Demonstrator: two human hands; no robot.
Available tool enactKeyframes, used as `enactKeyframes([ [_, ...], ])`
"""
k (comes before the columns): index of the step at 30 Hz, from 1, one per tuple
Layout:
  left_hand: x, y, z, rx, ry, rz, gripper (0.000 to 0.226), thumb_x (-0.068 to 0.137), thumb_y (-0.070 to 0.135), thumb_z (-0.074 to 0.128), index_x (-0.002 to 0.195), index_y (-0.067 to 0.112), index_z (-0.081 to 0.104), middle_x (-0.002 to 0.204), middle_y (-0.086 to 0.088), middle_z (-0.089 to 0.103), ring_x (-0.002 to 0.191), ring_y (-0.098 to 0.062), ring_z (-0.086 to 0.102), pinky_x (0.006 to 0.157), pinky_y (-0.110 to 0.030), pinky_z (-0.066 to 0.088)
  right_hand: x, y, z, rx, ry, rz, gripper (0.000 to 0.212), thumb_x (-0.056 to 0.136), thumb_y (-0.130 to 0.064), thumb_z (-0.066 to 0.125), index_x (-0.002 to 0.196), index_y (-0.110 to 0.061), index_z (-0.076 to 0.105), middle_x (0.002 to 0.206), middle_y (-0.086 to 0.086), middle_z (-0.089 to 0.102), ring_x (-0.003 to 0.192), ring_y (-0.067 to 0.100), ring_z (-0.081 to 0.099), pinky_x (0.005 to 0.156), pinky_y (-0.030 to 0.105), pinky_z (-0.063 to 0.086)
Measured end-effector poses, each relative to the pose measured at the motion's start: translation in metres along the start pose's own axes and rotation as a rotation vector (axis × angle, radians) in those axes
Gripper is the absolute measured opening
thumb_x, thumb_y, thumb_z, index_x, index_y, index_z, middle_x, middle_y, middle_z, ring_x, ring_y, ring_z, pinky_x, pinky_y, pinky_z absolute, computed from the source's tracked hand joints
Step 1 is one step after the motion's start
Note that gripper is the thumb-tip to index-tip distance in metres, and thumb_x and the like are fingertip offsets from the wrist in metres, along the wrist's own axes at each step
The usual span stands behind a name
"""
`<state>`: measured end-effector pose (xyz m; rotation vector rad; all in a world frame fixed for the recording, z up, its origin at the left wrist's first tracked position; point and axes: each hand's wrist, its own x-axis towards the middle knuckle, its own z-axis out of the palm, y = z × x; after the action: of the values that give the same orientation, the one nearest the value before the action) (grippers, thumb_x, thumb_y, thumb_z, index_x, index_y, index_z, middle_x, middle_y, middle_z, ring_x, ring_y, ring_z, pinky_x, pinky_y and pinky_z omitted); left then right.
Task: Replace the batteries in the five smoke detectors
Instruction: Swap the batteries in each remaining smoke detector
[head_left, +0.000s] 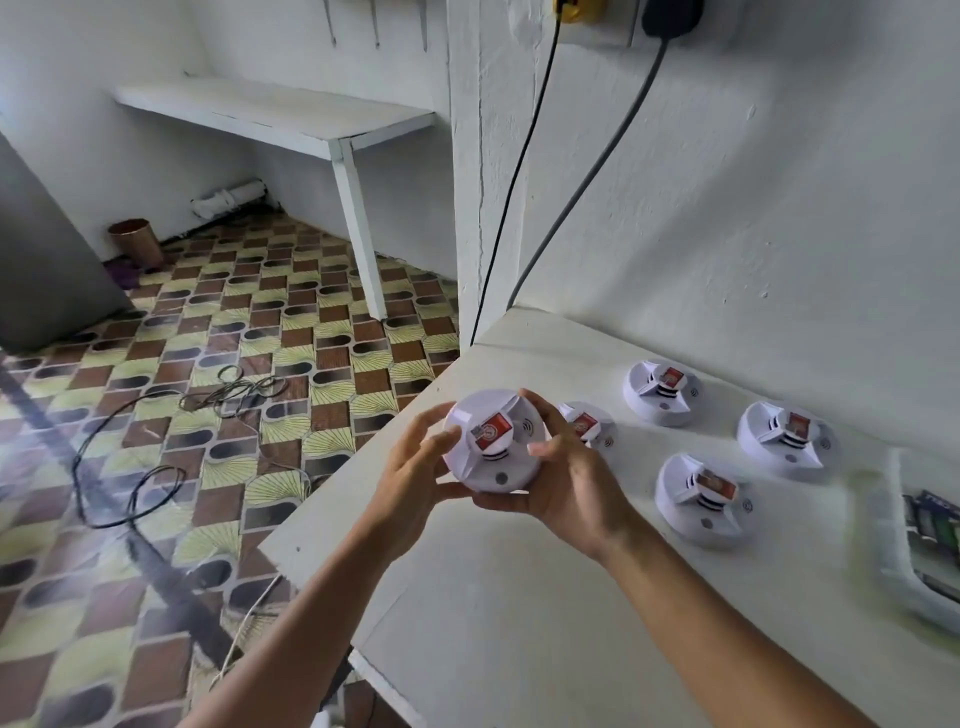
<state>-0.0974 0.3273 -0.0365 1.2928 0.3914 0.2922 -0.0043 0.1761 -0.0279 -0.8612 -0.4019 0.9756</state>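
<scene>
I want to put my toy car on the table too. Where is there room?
The near part of the table, below the two hands and left of the tray, is bare. Along the wall it is crowded: four smoke detectors sit there. The hands hold a fifth one.

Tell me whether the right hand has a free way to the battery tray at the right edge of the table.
Probably not right now: the right hand and left hand both hold a smoke detector. Once that is put down, the bare table leaves the way to the tray free.
</scene>
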Motion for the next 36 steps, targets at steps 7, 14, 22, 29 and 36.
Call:
enactKeyframes([
  [7, -0.012, -0.023, -0.010, -0.047, 0.068, 0.003, 0.049, 0.077, 0.034, 0.064, 0.120, 0.011, 0.060, 0.115, -0.022, 0.065, 0.103, -0.038, 0.063, 0.076, -0.048, 0.054, -0.002, 0.040, -0.009, -0.029, 0.039, 0.054, 0.074, 0.066, 0.009, 0.052, 0.130, -0.027, 0.050, 0.126, 0.016, 0.057, 0.106, 0.036, 0.061, 0.076, 0.054, 0.054],
  [14, -0.015, -0.035, -0.014, -0.115, 0.062, -0.003, 0.042, 0.084, 0.019, 0.058, 0.124, 0.007, 0.060, 0.116, -0.021, 0.066, 0.104, -0.033, 0.061, 0.095, -0.053, 0.044, -0.006, 0.046, -0.013, -0.036, 0.059, 0.056, 0.077, 0.064, 0.013, 0.056, 0.130, -0.027, 0.049, 0.122, 0.010, 0.060, 0.106, 0.030, 0.061, 0.072, 0.051, 0.056],
  [22, -0.018, -0.038, -0.012, -0.115, 0.068, 0.037, 0.043, 0.084, 0.020, 0.058, 0.124, 0.007, 0.059, 0.115, -0.016, 0.069, 0.104, -0.026, 0.064, 0.089, -0.043, 0.051, -0.007, 0.049, -0.014, -0.094, 0.086, 0.048, 0.079, 0.063, 0.013, 0.056, 0.130, -0.030, 0.048, 0.122, 0.009, 0.057, 0.102, 0.027, 0.063, 0.066, 0.044, 0.056],
  [29, -0.019, -0.040, -0.012, -0.124, 0.076, 0.058, 0.045, 0.084, 0.021, 0.058, 0.127, 0.007, 0.058, 0.118, -0.016, 0.068, 0.105, -0.026, 0.064, 0.085, -0.039, 0.055, -0.007, 0.049, -0.015, -0.142, 0.079, 0.016, 0.077, 0.062, 0.013, 0.054, 0.125, -0.030, 0.049, 0.117, 0.007, 0.058, 0.099, 0.022, 0.063, 0.061, 0.040, 0.056],
  [36, -0.019, -0.040, -0.011, -0.145, 0.071, 0.066, 0.045, 0.083, 0.020, 0.058, 0.126, 0.007, 0.058, 0.117, -0.015, 0.068, 0.103, -0.025, 0.065, 0.082, -0.037, 0.056, -0.006, 0.051, -0.018, -0.163, 0.077, 0.000, 0.076, 0.062, 0.012, 0.056, 0.124, -0.031, 0.050, 0.116, 0.005, 0.059, 0.100, 0.022, 0.062, 0.061, 0.040, 0.056],
])
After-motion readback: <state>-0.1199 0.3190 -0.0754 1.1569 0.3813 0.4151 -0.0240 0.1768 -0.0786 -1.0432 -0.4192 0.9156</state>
